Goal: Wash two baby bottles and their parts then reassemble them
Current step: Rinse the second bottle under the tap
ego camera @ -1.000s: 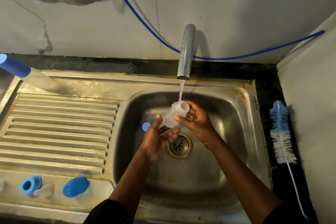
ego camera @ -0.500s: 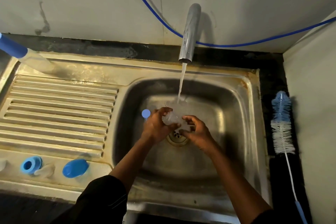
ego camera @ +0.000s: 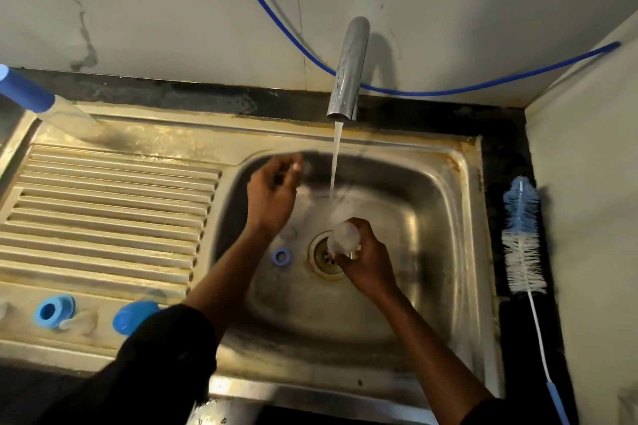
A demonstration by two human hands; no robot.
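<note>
My right hand grips a clear baby bottle low in the sink basin, over the drain, with water from the tap falling onto it. My left hand is raised at the basin's back left, blurred, fingers loosely curled with nothing visible in them. A blue ring lies on the basin floor left of the drain. On the front ledge sit a blue collar, a clear teat beside it and a blue cap. A second bottle with a blue cap lies at the back left.
A ribbed drainboard fills the left side of the steel sink. A blue and white bottle brush lies on the dark counter to the right, next to a wall. A blue hose runs along the back wall behind the tap.
My left hand let go of the bottle and moved up and left. My right hand now holds the bottle alone, lower over the drain. The blue ring now lies on the basin floor.
</note>
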